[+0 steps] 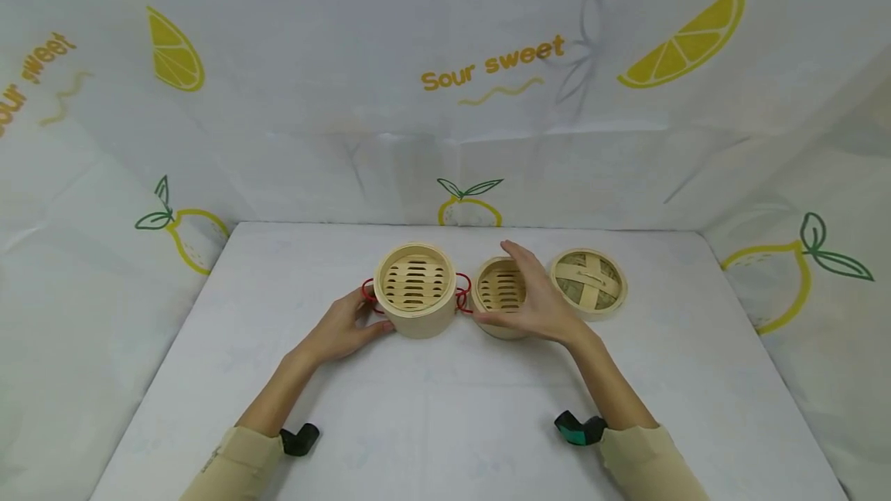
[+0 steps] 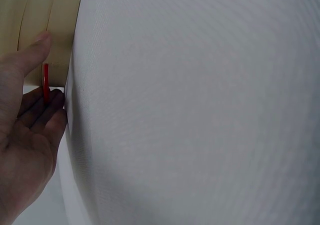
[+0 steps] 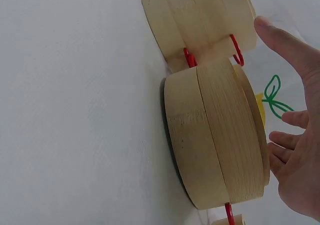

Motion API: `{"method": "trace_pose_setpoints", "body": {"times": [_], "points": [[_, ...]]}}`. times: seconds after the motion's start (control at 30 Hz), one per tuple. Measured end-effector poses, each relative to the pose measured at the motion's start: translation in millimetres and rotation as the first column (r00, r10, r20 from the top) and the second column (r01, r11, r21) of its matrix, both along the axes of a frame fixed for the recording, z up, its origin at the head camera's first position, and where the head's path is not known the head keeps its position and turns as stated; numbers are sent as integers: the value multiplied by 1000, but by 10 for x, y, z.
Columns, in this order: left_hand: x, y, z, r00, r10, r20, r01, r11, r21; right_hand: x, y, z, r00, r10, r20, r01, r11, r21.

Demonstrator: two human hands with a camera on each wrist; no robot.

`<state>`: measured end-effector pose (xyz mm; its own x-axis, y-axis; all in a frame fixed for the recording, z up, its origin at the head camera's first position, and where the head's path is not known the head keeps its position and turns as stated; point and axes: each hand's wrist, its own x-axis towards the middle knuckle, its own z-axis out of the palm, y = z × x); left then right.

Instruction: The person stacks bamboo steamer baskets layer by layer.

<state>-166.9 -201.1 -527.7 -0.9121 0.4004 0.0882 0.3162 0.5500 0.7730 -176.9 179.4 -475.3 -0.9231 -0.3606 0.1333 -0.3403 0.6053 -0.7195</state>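
A stack of bamboo steamer baskets (image 1: pixel 421 323) with red side loops stands upright near the table's back, its slatted floor facing up. My left hand (image 1: pixel 346 326) holds its left side, the thumb on the wall and the fingers by a red loop (image 2: pixel 46 80). Just right of it stands a lower bamboo steamer basket (image 1: pixel 500 292), partly hidden by my right hand (image 1: pixel 546 309). That hand spreads thumb and fingers over the basket's right side; in the right wrist view the palm is apart from the wall (image 3: pixel 200 145).
A round woven bamboo lid (image 1: pixel 589 282) with crossed strips lies right of the lower basket. The white table (image 1: pixel 431 424) meets a lemon-printed cloth (image 1: pixel 313 184) along its back edge. Dark wrist devices (image 1: pixel 301 439) show by both sleeves.
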Motion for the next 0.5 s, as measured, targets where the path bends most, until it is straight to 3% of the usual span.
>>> {"method": "trace_pose_setpoints", "body": {"times": [0.5], "points": [[1, -10, 2, 1000, -6, 0, 6, 1000, 2, -6, 212, -165, 999, -32, 9, 31, 997, 78]]}}
